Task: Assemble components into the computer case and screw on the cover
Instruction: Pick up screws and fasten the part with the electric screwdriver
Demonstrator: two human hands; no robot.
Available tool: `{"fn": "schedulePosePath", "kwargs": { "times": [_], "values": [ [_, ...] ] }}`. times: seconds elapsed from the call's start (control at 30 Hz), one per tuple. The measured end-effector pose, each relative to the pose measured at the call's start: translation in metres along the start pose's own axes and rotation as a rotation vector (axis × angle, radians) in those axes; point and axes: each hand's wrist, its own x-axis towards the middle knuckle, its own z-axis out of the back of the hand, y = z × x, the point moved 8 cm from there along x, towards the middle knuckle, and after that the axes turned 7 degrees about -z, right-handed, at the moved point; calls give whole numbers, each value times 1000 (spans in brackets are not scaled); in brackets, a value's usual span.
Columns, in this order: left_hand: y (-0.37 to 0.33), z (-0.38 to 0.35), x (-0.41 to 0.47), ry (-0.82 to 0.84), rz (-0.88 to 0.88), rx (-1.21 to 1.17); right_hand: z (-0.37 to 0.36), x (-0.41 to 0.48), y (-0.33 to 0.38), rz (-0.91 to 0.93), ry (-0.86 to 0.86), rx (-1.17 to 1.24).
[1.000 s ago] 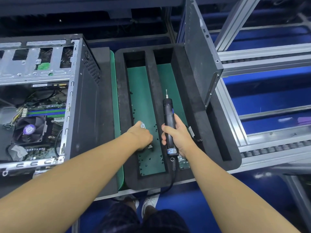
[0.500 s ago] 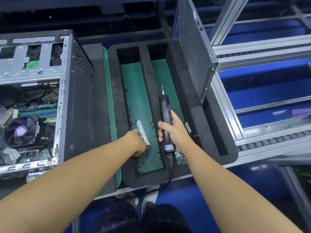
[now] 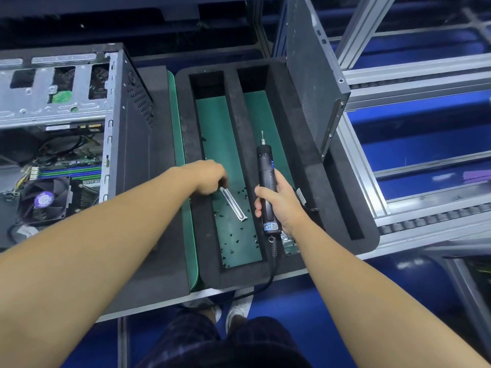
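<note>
An open computer case (image 3: 119, 134) lies on the left, its motherboard and CPU fan (image 3: 43, 199) showing. My left hand (image 3: 210, 177) pinches one end of a thin silver metal bracket (image 3: 235, 205) above the left green-lined slot of a black foam tray (image 3: 244, 123), where several small black screws (image 3: 233, 236) are scattered. My right hand (image 3: 279, 205) grips a black electric screwdriver (image 3: 265, 181), bit pointing away, over the foam divider. The dark side cover panel (image 3: 310, 83) stands upright in the tray's right slot.
The screwdriver's cable (image 3: 268, 277) trails over the tray's front edge. A small part with wires (image 3: 304, 200) lies in the right green slot. Aluminium roller conveyor rails (image 3: 425, 216) run along the right. My shoes (image 3: 239, 309) show below the bench.
My left hand has lifted the silver bracket out of the screws and drawn it up and left. My right hand keeps the screwdriver in about the same place.
</note>
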Motion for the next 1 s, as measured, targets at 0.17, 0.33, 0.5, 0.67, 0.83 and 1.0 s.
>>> {"fn": "schedulePosePath", "kwargs": {
  "times": [0.17, 0.33, 0.5, 0.67, 0.83, 1.0],
  "values": [
    [-4, -2, 5, -37, 17, 217, 1, 0, 0, -2, -19, -10],
    [14, -2, 8, -109, 108, 249, 0, -1, 0, -3, -7, 0],
    [44, 38, -3, -489, 238, -185, 0, 1, 0, -4, 3, 28],
    [42, 40, -1, -514, 179, -242, 0, 2, -1, -6, 7, 43],
    [6, 21, 9, -357, -18, -56, -1, 2, 0, -10, 7, 36],
    [-37, -17, 12, -40, -205, 213, 0, 1, 2, 0, 4, 0]
  ]
}}
